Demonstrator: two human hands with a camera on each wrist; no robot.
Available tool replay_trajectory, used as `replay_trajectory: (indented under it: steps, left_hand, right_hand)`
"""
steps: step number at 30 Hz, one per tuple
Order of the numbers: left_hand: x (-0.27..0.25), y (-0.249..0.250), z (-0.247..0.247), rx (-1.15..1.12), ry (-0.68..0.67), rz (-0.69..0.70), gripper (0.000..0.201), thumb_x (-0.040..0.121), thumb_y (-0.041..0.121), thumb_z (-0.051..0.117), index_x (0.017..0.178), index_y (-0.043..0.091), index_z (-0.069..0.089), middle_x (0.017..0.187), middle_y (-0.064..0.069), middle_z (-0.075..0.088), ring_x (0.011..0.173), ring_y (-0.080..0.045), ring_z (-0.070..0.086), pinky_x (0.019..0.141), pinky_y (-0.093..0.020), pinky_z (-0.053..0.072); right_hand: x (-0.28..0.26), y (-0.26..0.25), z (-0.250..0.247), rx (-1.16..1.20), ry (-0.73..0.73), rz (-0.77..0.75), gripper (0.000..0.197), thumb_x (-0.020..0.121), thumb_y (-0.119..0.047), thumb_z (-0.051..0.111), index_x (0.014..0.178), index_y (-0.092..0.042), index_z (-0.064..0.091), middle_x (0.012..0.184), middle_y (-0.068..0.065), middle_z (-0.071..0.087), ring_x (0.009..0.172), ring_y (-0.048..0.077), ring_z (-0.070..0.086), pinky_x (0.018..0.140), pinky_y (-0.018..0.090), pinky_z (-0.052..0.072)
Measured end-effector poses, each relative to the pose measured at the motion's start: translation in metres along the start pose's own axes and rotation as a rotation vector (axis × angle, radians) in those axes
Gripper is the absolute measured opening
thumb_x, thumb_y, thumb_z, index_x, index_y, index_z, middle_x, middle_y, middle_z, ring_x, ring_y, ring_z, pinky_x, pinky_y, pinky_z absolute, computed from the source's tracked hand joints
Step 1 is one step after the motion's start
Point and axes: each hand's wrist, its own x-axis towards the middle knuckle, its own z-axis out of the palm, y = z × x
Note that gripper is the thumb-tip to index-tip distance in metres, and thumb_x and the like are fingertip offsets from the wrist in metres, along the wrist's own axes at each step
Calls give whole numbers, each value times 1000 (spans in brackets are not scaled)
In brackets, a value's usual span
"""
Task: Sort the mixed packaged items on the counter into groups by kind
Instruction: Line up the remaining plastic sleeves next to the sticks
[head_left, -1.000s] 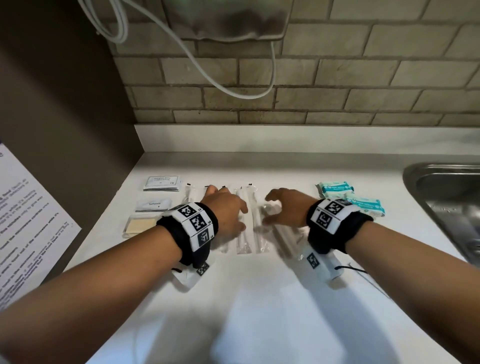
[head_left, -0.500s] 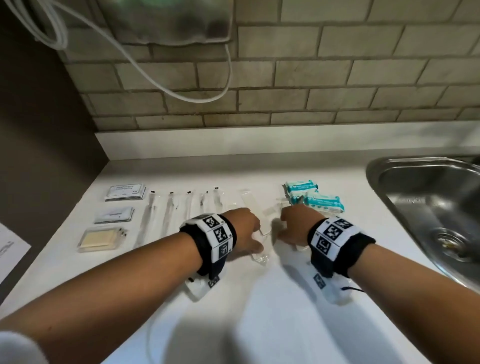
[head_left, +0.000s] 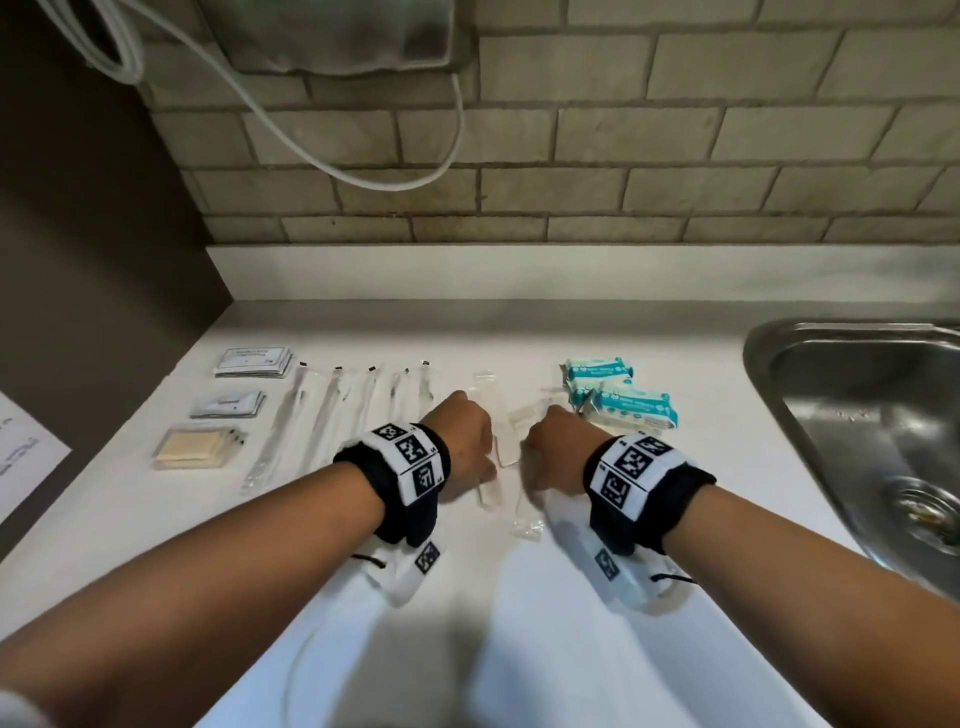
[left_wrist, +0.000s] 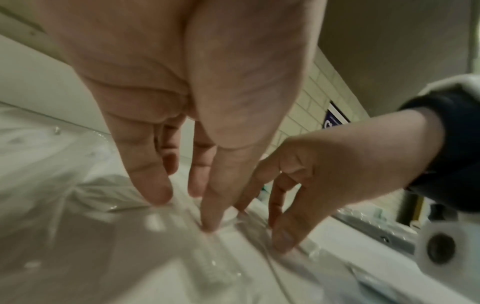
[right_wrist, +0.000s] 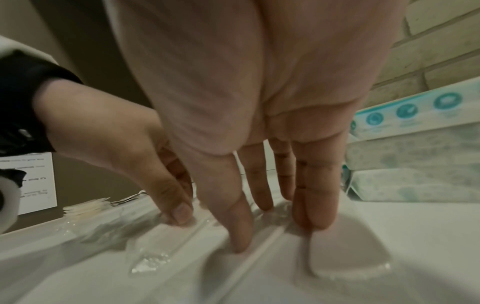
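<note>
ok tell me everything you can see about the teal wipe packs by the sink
The wipe packs are soft plastic packets, white with teal panels and round teal icons. At least two show in the head view, one behind the other, lying flat and overlapping on the white counter between the clear sleeves and the sink. The right hand is just beside them, not touching. Their print is too blurred to read.

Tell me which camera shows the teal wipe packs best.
The head view: both teal wipe packs lie whole on the counter, just beyond the right hand. The right wrist view shows only their stacked edges, cut off at the frame's right side. The left wrist view shows at most a blurred sliver of teal.
</note>
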Motion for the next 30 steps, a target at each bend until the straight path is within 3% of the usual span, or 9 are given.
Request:
replay_trajectory:
  steps: [3, 6, 11, 13, 15, 17, 22, 26, 30]
  left_hand:
    - [5, 1, -4, -84, 38, -56, 32, 71, 13, 78, 97, 16, 59, 108, -3, 45, 87, -21, 56, 70, -27, 48]
    - [12, 1, -8, -176, 41, -103, 41, 74, 8, 69, 107, 15, 46, 110, -6, 54, 87, -21, 55, 60, -24, 42]
    - [20, 9, -13, -296, 120, -166, 40, 83, 9, 57, 121, 9, 46, 116, -9, 62, 104, -26, 60, 74, -29, 46]
    - [24, 19, -17, -277, 160, -169, 35, 86, 12, 55, 120, 5, 51, 117, -12, 62, 107, -29, 59, 78, -29, 46]
    - [31, 29, -18, -252, 157, -186, 28, 87, 14, 53, 112, 2, 57, 117, -15, 63, 108, -32, 60, 69, -27, 44]
    - [37, 34, -13, -198, 84, -203, 16, 85, 15, 54, 96, 4, 59, 113, -18, 65, 103, -32, 63, 58, -26, 40]
    - [49, 34, 4, -167, 13, -240, 33, 78, 25, 61, 103, 4, 62, 108, -16, 69, 99, -31, 66, 75, -31, 51]
    - [52, 34, 3, -146, 19, -219, 43, 76, 51, 69, 81, 9, 61, 77, -7, 67, 73, -25, 66, 63, -28, 50]
    - [53, 37, 1, -109, 1, -212, 32, 70, 39, 74, 72, 10, 62, 72, -6, 69, 69, -23, 70, 67, -30, 56]
  right_hand:
    - [-8, 3, 0, -1, 12, -17, 26, 89, -23, 59, 106, -7, 68, 106, 8, 57, 100, 19, 51, 95, 32, 49]
    - [-10, 8, 2, 33, -14, 3, 26, 79, -25, 67, 98, -9, 71, 105, 8, 53, 96, 23, 55, 83, 29, 50]
    - [-9, 21, 4, 88, 97, 153, 39, 85, -37, 62, 112, -8, 58, 113, 9, 55, 105, 25, 58, 84, 30, 48]
    - [-6, 24, 5, 77, 63, 205, 42, 82, -48, 62, 102, -10, 57, 110, 7, 60, 91, 25, 60, 74, 31, 50]
    - [-3, 23, 6, 51, 11, 219, 48, 80, -60, 56, 87, -12, 59, 98, 5, 64, 76, 23, 56, 65, 30, 45]
    - [-4, 21, 4, 45, -8, 222, 48, 80, -58, 57, 89, -12, 62, 93, 4, 64, 79, 25, 57, 66, 31, 44]
    - [2, 18, 0, 103, -4, 243, 33, 70, -37, 76, 85, -10, 66, 70, 0, 57, 68, 18, 60, 65, 29, 54]
    - [7, 13, -6, 131, -14, 239, 32, 66, -35, 79, 73, -14, 56, 71, 1, 59, 72, 21, 64, 74, 34, 59]
    - [11, 11, -4, 112, -14, 237, 35, 68, -40, 79, 75, -13, 58, 72, 1, 61, 75, 20, 65, 75, 33, 59]
